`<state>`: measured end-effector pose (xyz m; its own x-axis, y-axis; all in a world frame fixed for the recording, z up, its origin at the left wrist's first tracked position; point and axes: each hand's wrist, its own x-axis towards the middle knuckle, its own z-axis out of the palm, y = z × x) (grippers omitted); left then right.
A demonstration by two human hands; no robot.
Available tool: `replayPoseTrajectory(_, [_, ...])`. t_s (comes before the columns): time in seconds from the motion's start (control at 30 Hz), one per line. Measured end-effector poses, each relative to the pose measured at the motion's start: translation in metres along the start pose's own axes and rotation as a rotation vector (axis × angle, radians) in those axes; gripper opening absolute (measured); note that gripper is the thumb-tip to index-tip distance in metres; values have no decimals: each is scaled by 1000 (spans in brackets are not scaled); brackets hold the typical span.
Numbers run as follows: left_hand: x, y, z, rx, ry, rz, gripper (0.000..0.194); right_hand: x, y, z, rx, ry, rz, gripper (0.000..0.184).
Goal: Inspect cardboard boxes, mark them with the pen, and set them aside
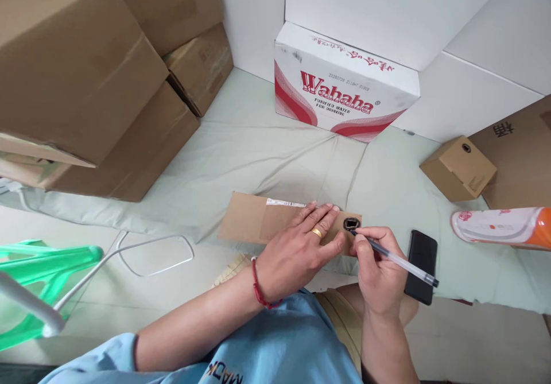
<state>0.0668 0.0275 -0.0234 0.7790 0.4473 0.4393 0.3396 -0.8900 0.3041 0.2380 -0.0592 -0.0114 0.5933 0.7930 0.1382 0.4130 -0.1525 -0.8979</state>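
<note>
A long brown cardboard box (245, 217) lies near the front edge of the cloth-covered surface, with a white label strip along its far edge. My left hand (301, 246) presses flat on its top, fingers stretched out. At the box's right end is a thick black ring mark (352, 224) around a small dark patch. My right hand (381, 272) grips a clear-barrelled pen (402, 262), its tip beside the lower edge of that mark. Just right of this hand lies a black phone (422, 266).
Large cardboard boxes (73, 68) are stacked at the left. A white-and-red Wahaha carton (344, 85) stands against the wall. To the right are a small brown box (458, 169) and an orange-and-white pack (499, 227). A green-and-white frame (51, 286) stands at lower left.
</note>
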Motion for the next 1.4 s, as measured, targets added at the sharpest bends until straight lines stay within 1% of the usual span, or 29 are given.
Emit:
replayPoseTrajectory(0.07, [0,0,0,-5,-6,3,24,0,-1,-1,-21,0,3,14])
replayPoseTrajectory(0.23, [-1,0,1,-9,7,9,27,0,0,0,-19,82,8,12])
replayPoseTrajectory(0.4, [-2,-1,1,2,-8,14,28,1,2,1,16,144,23,9])
replayPoseTrajectory(0.53, [-2,0,1,0,6,10,25,4,3,1,40,171,35,8])
replayPoseTrajectory(0.7, [-2,0,2,-9,3,11,27,5,2,2,23,188,52,11])
replayPoseTrajectory(1.1, [-2,0,2,-2,-4,12,26,9,1,5,-24,150,22,14])
replayPoseTrajectory(1.23, [-2,0,2,11,14,15,27,10,1,6,-54,120,-7,15])
replayPoseTrajectory(1.4, [-2,0,3,9,5,7,29,10,3,7,-97,85,-58,15])
